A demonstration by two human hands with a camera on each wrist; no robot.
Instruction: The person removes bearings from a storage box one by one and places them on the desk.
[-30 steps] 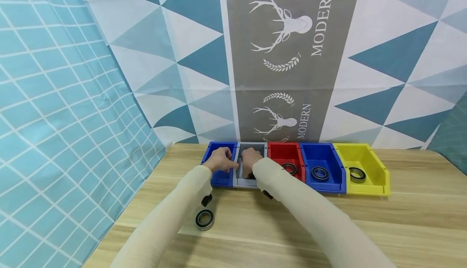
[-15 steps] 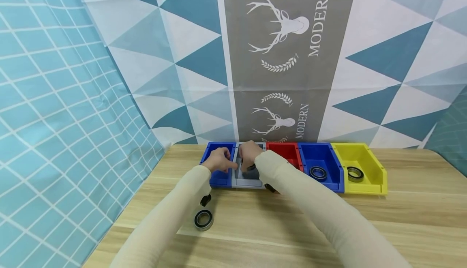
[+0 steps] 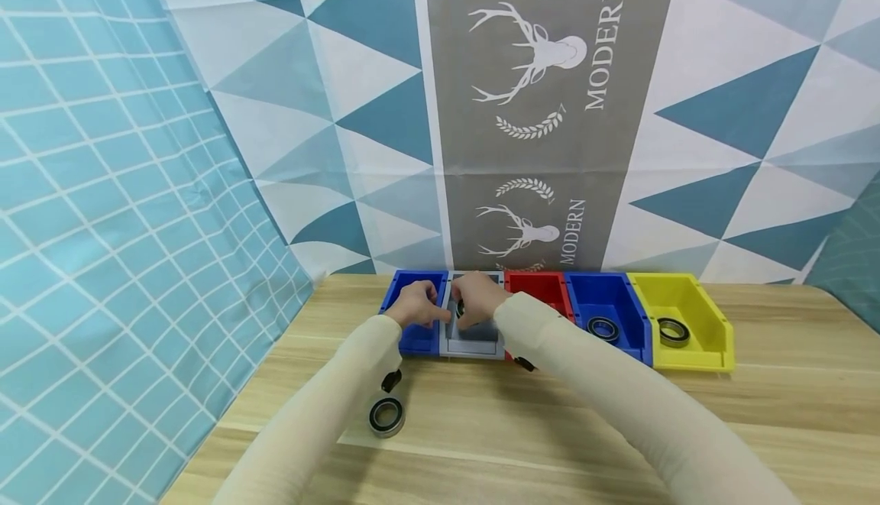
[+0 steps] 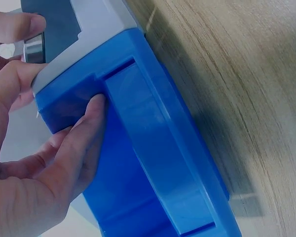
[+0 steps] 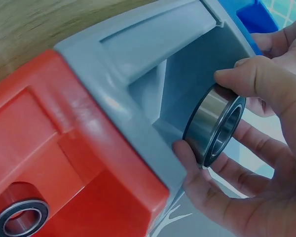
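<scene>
My right hand (image 3: 476,297) holds a bearing (image 5: 207,121) between thumb and fingers, tipped on edge at the grey bin (image 5: 138,54). Its shiny outer ring and dark seal show in the right wrist view. My left hand (image 3: 415,304) pinches the side wall where the left blue bin (image 4: 158,143) meets the grey one; its fingers (image 4: 89,126) reach inside the blue bin in the left wrist view. Another bearing (image 3: 386,432) lies flat on the table, near my left sleeve.
To the right in the same row stand a red bin (image 3: 536,285), a second blue bin (image 3: 598,291) and a yellow bin (image 3: 715,329). One bearing (image 3: 603,338) lies in that blue bin, one bearing (image 3: 674,341) in the yellow. A patterned cloth (image 3: 371,108) hangs behind.
My right hand has risen slightly inside the grey bin, and the bearing in it now shows to the left of the fingers. The left hand and the bearing on the table stay put.
</scene>
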